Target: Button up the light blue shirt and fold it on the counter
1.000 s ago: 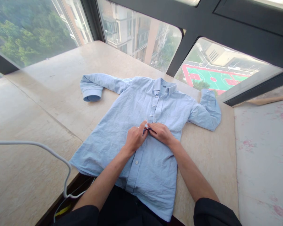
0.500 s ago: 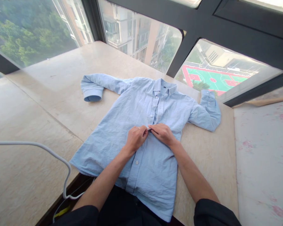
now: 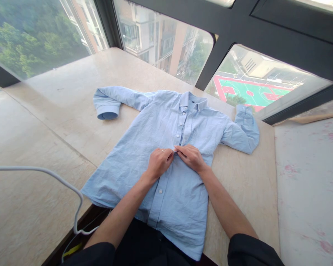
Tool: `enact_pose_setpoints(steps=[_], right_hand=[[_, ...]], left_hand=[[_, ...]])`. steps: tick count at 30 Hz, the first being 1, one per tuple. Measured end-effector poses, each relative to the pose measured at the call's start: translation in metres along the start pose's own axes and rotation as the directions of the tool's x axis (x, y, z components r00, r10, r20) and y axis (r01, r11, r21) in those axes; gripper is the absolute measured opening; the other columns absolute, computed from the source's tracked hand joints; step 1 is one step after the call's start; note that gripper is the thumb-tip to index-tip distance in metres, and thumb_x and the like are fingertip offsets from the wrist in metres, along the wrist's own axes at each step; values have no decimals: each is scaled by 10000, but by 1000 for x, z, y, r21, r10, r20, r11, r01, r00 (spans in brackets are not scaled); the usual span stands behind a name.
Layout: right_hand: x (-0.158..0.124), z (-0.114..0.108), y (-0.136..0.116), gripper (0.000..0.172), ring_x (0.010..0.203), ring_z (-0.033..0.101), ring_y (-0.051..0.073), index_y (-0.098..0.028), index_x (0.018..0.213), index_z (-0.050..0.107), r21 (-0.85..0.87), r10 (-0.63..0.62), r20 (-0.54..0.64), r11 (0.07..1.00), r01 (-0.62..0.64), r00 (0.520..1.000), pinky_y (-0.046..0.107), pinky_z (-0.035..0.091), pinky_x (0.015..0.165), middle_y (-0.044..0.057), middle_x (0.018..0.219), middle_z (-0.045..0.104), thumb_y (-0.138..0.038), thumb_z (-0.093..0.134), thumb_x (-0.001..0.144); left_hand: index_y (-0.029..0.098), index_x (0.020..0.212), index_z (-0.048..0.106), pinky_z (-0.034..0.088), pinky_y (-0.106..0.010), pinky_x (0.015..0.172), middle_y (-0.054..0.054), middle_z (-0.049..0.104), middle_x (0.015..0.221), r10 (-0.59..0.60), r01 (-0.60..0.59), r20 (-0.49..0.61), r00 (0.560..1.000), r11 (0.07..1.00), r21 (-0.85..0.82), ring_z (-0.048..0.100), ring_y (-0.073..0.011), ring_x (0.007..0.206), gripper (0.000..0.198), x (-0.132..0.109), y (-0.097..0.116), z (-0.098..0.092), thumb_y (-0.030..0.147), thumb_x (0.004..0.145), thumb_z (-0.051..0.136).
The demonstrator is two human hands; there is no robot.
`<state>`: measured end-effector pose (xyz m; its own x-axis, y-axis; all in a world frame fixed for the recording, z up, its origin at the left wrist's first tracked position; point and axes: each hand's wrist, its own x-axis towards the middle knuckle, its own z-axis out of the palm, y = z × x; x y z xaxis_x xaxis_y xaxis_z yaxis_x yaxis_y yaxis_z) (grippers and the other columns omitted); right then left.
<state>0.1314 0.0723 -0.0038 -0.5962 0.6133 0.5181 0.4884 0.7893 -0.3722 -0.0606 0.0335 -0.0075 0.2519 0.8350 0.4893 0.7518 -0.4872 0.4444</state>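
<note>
A light blue button-up shirt [image 3: 133, 155] lies front side up, collar away from me and sleeves out to both sides. My left hand [image 3: 160, 162] is closed in a pinch on the front placket, about halfway down. Right beside it, my right hand [image 3: 191, 156] pinches the same spot from the other side, fingertips nearly meeting the left ones. The fingers hide whatever button or buttonhole is between them. Above the hands the placket gapes a little, with several white buttons along its edge. Below them a white button [image 3: 160, 191] shows on the closed lower placket.
The shirt rests on a beige stone-like ledge [image 3: 44, 125] with a seam across it. A white cable [image 3: 55, 176] curves in at the left. Dark window frames [image 3: 166, 18] border the back, and a floral-patterned wall [image 3: 308, 184] stands at the right.
Both hands keep the same pinch at the same place on the placket. Only a very slight shift of the camera view shows.
</note>
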Motion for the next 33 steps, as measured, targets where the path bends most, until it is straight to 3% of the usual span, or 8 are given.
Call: enact_pose_setpoints(steps=[4, 7, 12, 15, 18, 22, 30, 33], right_hand=[[1, 1, -1, 331, 874, 687, 198, -220, 1262, 577, 17, 9, 22, 1000, -9, 1000, 343, 521, 792, 63, 981, 747, -122, 468, 965], [2, 2, -2, 353, 930, 671, 208, -210, 1251, 574, 21, 24, 51, 999, -25, 998, 352, 520, 813, 82, 1012, 726, -87, 415, 962], [2, 4, -4, 343, 964, 651, 215, -221, 1259, 565, 39, 82, 87, 996, -85, 993, 364, 522, 842, 92, 1035, 693, -123, 401, 973], [3, 1, -8, 298, 902, 643, 201, -232, 1257, 563, 101, 168, 25, 980, -170, 985, 353, 537, 818, 98, 1078, 660, -215, 466, 976], [7, -5, -15, 195, 758, 614, 179, -224, 1109, 631, 159, 295, -63, 946, -282, 953, 321, 533, 708, 73, 946, 656, -287, 523, 959], [14, -13, -23, 145, 693, 607, 166, -209, 895, 673, 159, 377, 43, 912, -379, 925, 286, 494, 661, 28, 772, 659, -302, 570, 938], [16, -1, -32, 92, 752, 645, 191, -197, 925, 678, -93, 412, 155, 911, -402, 898, 289, 475, 689, 47, 817, 700, -235, 595, 910], [21, 1, -40, 83, 764, 652, 193, -206, 891, 668, -175, 472, 177, 879, -444, 864, 277, 457, 676, 46, 816, 707, -195, 587, 898]], left_hand=[[195, 759, 612, 409, -253, 642, 21, 646, 627, -19, 19, -11, 1000, 999, -31, 600, -124, 587, 141, 1, 1, -1, 139, 875, 557], [204, 888, 656, 442, -252, 671, 21, 679, 674, -55, 53, -18, 998, 997, -61, 615, -123, 601, 97, 1, 1, -1, 150, 869, 578], [211, 931, 664, 480, -257, 680, 15, 692, 700, -190, 194, 42, 981, 973, -128, 628, -133, 626, 106, 1, 2, -1, 177, 849, 606], [203, 938, 643, 494, -237, 636, 4, 721, 787, -337, 346, 83, 938, 888, -303, 623, -112, 607, 108, 2, 1, -2, 200, 832, 623], [190, 937, 622, 486, -211, 573, -3, 732, 828, -440, 435, 106, 892, 770, -467, 597, -88, 562, 135, 5, -1, -4, 236, 813, 646], [184, 913, 623, 464, -201, 543, -2, 726, 803, -444, 438, 119, 888, 739, -512, 571, -80, 542, 127, 6, -3, -5, 233, 799, 650], [187, 917, 637, 494, -219, 582, -20, 738, 837, -447, 453, 144, 883, 734, -506, 647, -110, 616, 120, 7, -3, -4, 237, 808, 642], [196, 934, 636, 496, -226, 576, -20, 746, 851, -441, 455, 147, 885, 759, -466, 643, -112, 597, 122, 7, -3, -4, 238, 820, 631]])
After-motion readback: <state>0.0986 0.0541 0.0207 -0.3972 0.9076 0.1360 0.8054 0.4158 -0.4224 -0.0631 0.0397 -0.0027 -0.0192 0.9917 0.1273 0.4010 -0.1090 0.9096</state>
